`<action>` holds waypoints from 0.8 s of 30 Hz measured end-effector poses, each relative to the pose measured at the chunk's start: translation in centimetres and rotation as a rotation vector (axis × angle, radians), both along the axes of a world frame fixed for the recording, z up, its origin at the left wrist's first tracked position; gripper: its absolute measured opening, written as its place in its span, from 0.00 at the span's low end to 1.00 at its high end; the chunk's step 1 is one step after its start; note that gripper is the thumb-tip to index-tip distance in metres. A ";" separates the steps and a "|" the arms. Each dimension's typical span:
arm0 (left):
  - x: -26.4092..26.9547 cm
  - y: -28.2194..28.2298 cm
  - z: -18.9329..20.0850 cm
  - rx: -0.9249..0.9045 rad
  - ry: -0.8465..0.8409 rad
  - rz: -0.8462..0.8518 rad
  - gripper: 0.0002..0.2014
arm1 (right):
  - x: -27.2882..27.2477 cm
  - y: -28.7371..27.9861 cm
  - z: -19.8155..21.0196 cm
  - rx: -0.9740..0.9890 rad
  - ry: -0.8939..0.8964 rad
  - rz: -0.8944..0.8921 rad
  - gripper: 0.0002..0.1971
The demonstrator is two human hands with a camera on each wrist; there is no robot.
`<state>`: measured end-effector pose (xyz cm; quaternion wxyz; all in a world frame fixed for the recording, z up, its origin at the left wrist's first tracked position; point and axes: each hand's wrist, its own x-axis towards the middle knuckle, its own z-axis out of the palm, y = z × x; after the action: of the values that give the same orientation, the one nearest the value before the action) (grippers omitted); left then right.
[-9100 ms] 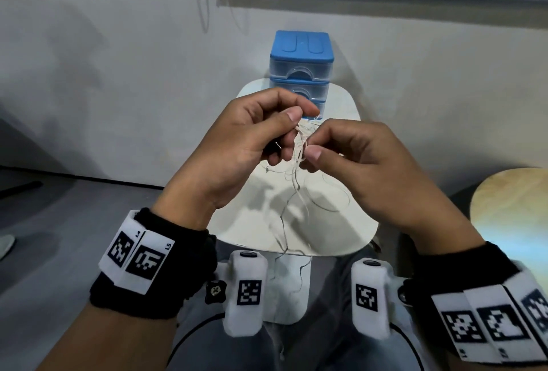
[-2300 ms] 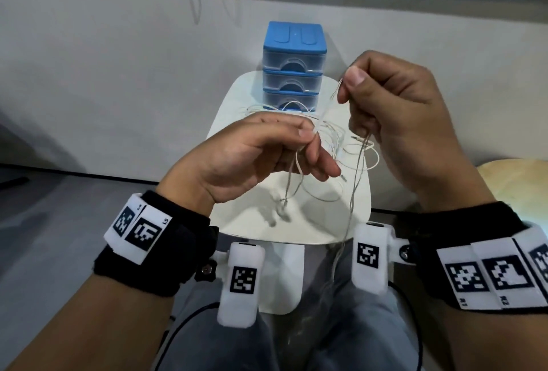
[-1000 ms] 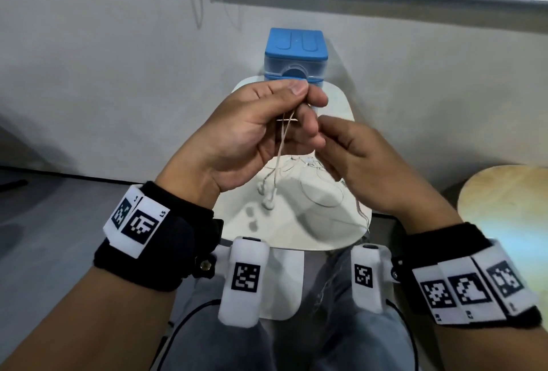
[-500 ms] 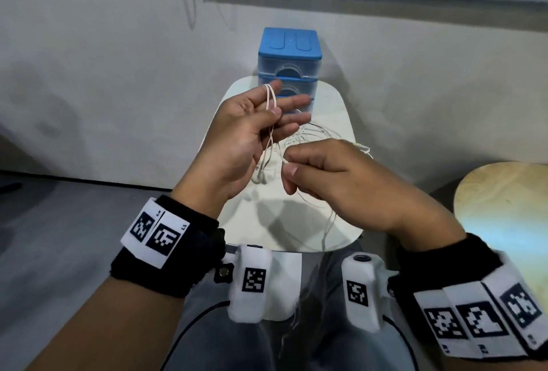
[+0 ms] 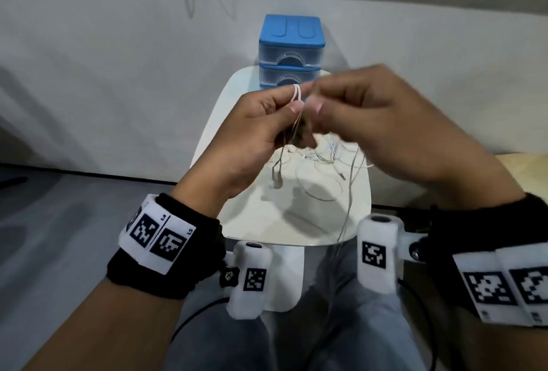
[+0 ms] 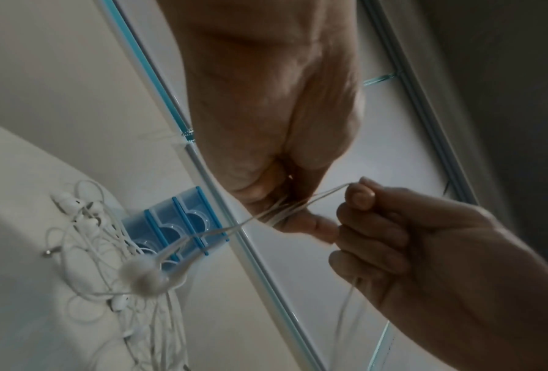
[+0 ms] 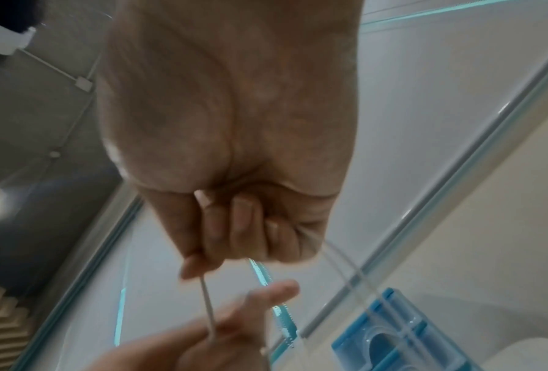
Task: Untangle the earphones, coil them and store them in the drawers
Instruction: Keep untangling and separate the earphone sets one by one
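Note:
Above the white table (image 5: 255, 222), my left hand (image 5: 292, 106) holds a white earphone cable (image 5: 296, 93) looped over its index finger, with the thumb pinching the strands. The two earbuds (image 5: 277, 177) dangle below the palm. My right hand (image 5: 315, 105), blurred by motion, pinches the same cable right beside the left fingertips; its free length hangs down past the table edge. In the left wrist view the cable (image 6: 323, 198) runs taut between the two hands. The blue drawer unit (image 5: 292, 53) stands at the table's far end, drawers closed.
A loose heap of more white earphones (image 5: 329, 154) lies on the table under the hands, also seen as a pile (image 6: 91, 226) in the left wrist view. A wooden round table (image 5: 530, 171) is at the right. A grey wall stands behind.
My right hand has risen from below the left palm to the left fingertips, carrying the cable with it. The left fingers have closed round the loops.

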<state>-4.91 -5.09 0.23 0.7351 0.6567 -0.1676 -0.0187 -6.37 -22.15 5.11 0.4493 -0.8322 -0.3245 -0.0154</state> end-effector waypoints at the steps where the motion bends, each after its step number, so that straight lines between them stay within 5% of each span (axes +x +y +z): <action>1: -0.1 0.0 -0.1 -0.003 0.001 -0.032 0.14 | 0.6 -0.2 0.1 0.080 -0.036 -0.055 0.14; 4: -0.4 0.3 0.2 -0.081 0.057 -0.142 0.21 | 2.7 -1.1 -0.3 0.214 -0.138 -0.241 0.14; 8: -0.6 0.9 1.2 -0.162 0.046 -0.276 0.22 | 3.5 -1.1 -3.1 0.221 -0.014 -0.273 0.15; 13: -0.5 0.6 1.5 -0.217 0.037 -0.084 0.17 | 1.6 -0.4 -5.9 -0.019 0.202 -0.074 0.16; 18: 0.2 0.6 0.1 -0.058 0.000 -0.008 0.17 | -0.3 -0.4 -2.3 -0.158 0.124 0.121 0.15; 22: -0.2 0.4 0.1 0.139 -0.081 -0.043 0.11 | 0.1 -1.5 1.0 -0.015 -0.019 0.058 0.14; 24: -0.5 0.4 0.3 0.127 -0.093 -0.067 0.17 | 0.9 -1.8 1.1 0.022 -0.086 -0.076 0.13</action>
<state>-5.42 -4.68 0.51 0.6824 0.6961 -0.2220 -0.0234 -5.47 -23.98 6.20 0.4432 -0.8375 -0.3113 -0.0719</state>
